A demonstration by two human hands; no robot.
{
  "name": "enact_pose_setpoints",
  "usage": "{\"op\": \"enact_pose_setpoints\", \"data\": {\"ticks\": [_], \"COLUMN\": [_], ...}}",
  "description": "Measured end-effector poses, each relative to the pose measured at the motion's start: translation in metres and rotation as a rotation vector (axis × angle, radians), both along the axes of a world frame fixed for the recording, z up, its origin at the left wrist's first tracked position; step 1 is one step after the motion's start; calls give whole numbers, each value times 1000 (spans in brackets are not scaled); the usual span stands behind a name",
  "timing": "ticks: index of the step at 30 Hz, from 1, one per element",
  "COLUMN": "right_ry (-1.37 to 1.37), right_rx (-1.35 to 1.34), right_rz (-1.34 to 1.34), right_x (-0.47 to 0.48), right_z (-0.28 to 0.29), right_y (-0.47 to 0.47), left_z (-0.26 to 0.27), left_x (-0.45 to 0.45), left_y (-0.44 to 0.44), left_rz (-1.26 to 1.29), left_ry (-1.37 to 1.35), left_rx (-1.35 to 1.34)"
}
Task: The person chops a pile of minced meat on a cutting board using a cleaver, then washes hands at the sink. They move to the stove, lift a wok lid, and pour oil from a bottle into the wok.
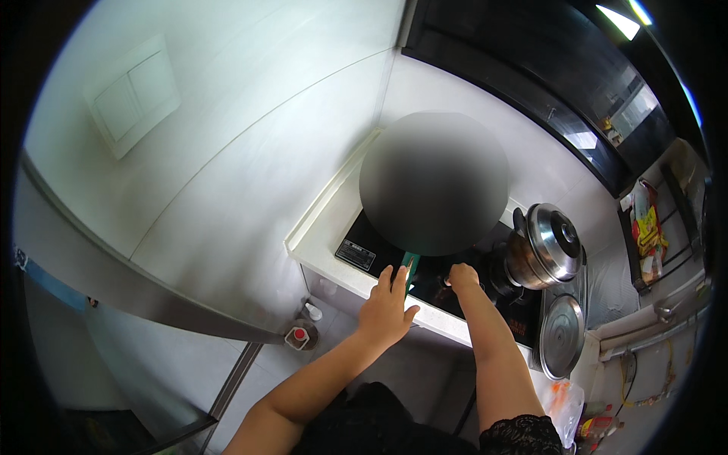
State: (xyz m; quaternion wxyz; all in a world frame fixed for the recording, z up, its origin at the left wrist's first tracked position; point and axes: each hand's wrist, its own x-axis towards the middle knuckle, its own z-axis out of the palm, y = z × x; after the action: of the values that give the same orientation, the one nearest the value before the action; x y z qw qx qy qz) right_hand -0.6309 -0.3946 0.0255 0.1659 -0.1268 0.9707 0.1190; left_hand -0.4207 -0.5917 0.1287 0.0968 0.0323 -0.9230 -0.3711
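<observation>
My left hand point(387, 310) is over the front edge of a black glass gas hob point(526, 310), with its fingers apart. Its fingertips lie beside a green handle point(412, 263), and I cannot tell if they touch it. My right hand point(464, 278) is curled at the front of the hob, gripping what looks like a control knob point(447, 281), mostly hidden by the fingers. A round blurred patch covers the far left of the hob and whatever stands there, including where the green handle leads.
A lidded steel pot point(543, 250) stands on the right burner. Nearby lies a round metal lid point(562, 336). A plastic bag point(566, 406) and bottles point(597, 426) are at lower right. A black range hood point(512, 74) overhangs the back. A red-capped container point(297, 336) is on the floor.
</observation>
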Motion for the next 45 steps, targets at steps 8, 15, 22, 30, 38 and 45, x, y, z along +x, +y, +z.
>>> {"op": "enact_pose_setpoints", "data": {"ticks": [8, 15, 22, 30, 38, 45], "right_ry": [68, 104, 169, 155, 139, 142], "right_rx": [17, 21, 49, 124, 110, 121], "right_rz": [50, 67, 110, 105, 78, 90], "right_x": [-6, 3, 4, 6, 6, 6], "right_z": [-16, -15, -21, -20, -18, -18], "right_y": [10, 5, 8, 5, -1, -1], "left_z": [-17, -32, -40, -40, -37, -35], "left_x": [17, 33, 47, 49, 52, 52], "left_y": [16, 26, 30, 25, 26, 25], "left_rz": [116, 166, 168, 162, 150, 151], "left_ry": [235, 236, 261, 321, 311, 305], "left_rx": [-193, -273, -209, -156, -129, -141]}}
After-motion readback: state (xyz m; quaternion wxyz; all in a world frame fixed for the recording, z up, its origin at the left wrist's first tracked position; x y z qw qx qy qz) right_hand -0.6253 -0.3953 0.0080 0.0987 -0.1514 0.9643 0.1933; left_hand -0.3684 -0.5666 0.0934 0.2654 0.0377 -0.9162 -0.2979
